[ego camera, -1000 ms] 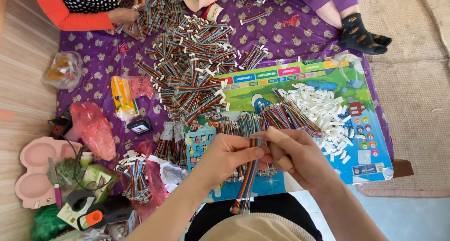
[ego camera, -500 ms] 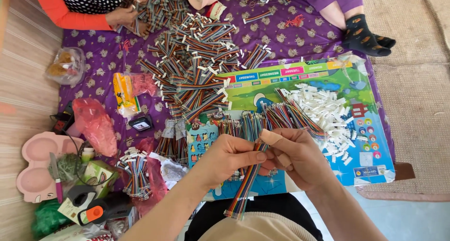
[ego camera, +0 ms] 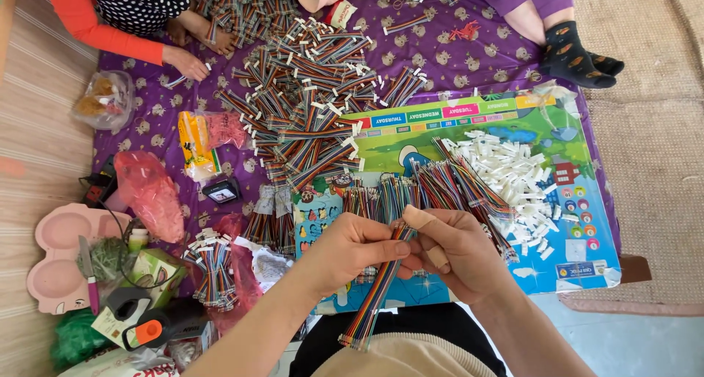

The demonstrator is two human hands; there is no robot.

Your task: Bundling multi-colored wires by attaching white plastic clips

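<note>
A rainbow ribbon cable (ego camera: 378, 293) is pinched between both hands, right over the colourful picture board (ego camera: 469, 138) that serves as the landmark here. The left hand (ego camera: 350, 249) is clenched around the cable's upper part, thumb and fingers pressed tight, and the right hand (ego camera: 451, 251) is grasping the same end just beside it, a plaster wrapped round one finger. The rest of the cable hangs down from the hands toward the person's lap, past the board's near edge.

On the board itself, just beyond the hands, a fan of more striped cables (ego camera: 422, 190) is laid out, and a heap of small white connectors (ego camera: 517, 168) is spread on its right half.

Containers, roughly: well left of the board, a clear plastic bag (ego camera: 103, 98) is seen with something brownish in it, can't tell what exactly. A pink moulded tray (ego camera: 55, 256) is sat at the far left of the board's near corner, with a knife lying across it. A red plastic bag (ego camera: 150, 194) is crumpled between tray and board, contents not visible.

Beyond the board's far edge, a big pile of loose cables (ego camera: 308, 91) is scattered over the purple patterned cloth (ego camera: 469, 58). A second person's hand (ego camera: 187, 61) in an orange sleeve is resting at that pile's left side, and a dark-socked foot (ego camera: 579, 54) is seen off the board's far right corner.
</note>
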